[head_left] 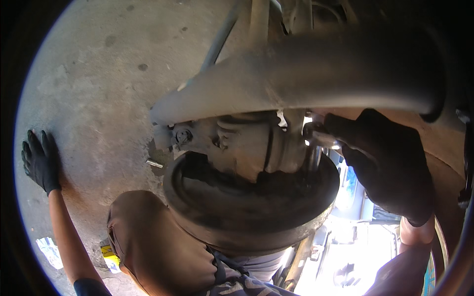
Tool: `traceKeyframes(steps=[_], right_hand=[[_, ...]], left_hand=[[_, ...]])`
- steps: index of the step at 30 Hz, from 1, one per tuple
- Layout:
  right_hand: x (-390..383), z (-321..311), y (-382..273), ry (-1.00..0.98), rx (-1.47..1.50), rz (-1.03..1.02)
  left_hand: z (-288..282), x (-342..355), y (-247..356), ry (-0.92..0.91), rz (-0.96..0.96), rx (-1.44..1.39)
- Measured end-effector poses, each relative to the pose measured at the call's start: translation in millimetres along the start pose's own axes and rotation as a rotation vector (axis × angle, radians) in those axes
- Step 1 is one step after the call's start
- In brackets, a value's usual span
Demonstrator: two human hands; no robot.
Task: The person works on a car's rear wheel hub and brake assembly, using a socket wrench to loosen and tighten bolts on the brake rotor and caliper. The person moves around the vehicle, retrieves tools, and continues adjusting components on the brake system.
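The left hand (41, 165) is resting spread at 9 o'clock; the right hand (387, 160), closure indeterminable, is apparently handling a metal fitting (323, 139) toward the drum's (237, 237) 1–2 o'clock, seemingly needing steady control next.

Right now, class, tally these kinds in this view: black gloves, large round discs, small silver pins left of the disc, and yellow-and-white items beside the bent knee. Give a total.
Black gloves: 2 (left hand, right hand)
Round disc: 1
Silver pin: 1
Yellow-and-white item: 1
Total: 5
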State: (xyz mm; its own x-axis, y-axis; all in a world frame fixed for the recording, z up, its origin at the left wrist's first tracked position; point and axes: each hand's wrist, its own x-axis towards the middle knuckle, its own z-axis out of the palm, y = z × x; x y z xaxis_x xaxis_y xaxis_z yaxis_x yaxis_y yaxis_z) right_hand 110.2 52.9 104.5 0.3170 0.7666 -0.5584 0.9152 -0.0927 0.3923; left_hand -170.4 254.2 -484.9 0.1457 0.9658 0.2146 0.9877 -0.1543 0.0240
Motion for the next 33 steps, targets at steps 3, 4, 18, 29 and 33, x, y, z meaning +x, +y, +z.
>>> traceKeyframes(steps=[3, 4, 18, 29, 33], right_hand=[[-0.2, 13.8, 10.8, 0.004, 0.196, 0.124], [-1.0, 17.0, 12.7, 0.006, 0.236, 0.173], [-7.9, 111.4, 71.6, 0.133, 1.138, 0.294], [-4.4, 101.7, 66.3, 0.016, 1.425, 0.282], [-5.6, 96.4, 71.9, -0.043, 1.373, 0.342]], left_hand=[[-0.8, -0.2, -2.1, 0.003, 0.015, -0.002], [-0.9, -0.4, -2.2, 0.014, 0.019, -0.044], [-3.3, 1.2, -1.6, 0.003, 0.019, 0.020], [1.4, -0.6, -3.5, 0.071, 0.015, -0.054], [2.3, 0.3, -4.4, 0.023, 0.019, 0.016]])
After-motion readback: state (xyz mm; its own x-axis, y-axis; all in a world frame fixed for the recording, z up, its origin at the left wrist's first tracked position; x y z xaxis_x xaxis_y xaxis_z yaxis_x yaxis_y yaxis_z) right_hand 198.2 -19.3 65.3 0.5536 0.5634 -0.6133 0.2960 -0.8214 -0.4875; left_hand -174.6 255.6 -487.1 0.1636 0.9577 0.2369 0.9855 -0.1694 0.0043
